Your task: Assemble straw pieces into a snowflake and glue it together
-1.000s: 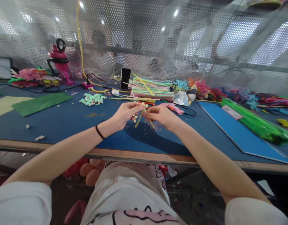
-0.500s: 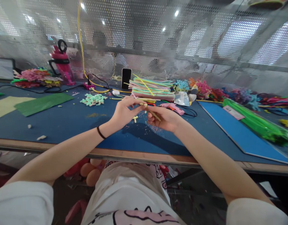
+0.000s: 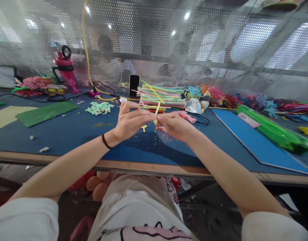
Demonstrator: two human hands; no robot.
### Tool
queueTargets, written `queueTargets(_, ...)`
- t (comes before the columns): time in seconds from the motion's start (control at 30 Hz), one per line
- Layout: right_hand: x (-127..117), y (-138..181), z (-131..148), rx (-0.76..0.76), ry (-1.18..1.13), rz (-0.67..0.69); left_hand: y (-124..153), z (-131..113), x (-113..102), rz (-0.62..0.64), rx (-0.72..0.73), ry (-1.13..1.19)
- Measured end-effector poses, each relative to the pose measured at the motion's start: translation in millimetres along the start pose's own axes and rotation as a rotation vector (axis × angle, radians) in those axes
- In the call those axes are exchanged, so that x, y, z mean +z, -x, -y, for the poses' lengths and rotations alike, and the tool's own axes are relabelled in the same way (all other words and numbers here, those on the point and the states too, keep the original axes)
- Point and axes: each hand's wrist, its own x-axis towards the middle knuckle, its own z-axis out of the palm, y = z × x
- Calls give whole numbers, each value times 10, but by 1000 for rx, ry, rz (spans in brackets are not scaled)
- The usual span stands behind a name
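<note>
A pale yellow pipe cleaner [image 3: 158, 109] is pinched between my two hands above the table, one length of it pointing up and away from me. My left hand [image 3: 131, 120] has its thumb and fingertips closed on it from the left. From the right, my right hand [image 3: 175, 125] pinches it close to the left fingertips, its other fingers curled. The part between the fingertips is mostly hidden. Just below the left fingers, a small bent yellow pipe-cleaner piece [image 3: 143, 128] lies on the blue table.
Behind my hands lies a pile of pastel pipe cleaners [image 3: 161, 95], with a phone [image 3: 134, 85] upright beside it. A pink glue gun [image 3: 186, 116] lies right of my hands. Mint-coloured pieces [image 3: 100, 107] sit to the left. A blue board [image 3: 254, 140] and green bundle [image 3: 271, 130] are at right.
The pipe cleaner, which slanted down across my right palm, now has a length sticking up between my hands. My left fingers have straightened and turned, and my right fingers have shifted their pinch.
</note>
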Motion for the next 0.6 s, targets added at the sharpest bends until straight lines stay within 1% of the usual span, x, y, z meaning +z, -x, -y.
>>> queueTargets(0.07, 3, 5, -1, -19, 8, -5, -4, -16, 3, -12, 7, 29)
queueTargets(0.2, 40, 17, 1, 17, -57, 45, -41, -49, 10, -21, 4, 156)
queueTargets(0.33, 89, 19, -8, -38, -108, 40, -90, -100, 40, -55, -92, 275)
queueTargets(0.43, 110, 8, -19, -142, -47, -12, -95, -144, 87, -56, -209, 369)
queueTargets(0.6, 113, 9, -3, -403, 84, -112, -37, -182, 201, -48, -521, 565)
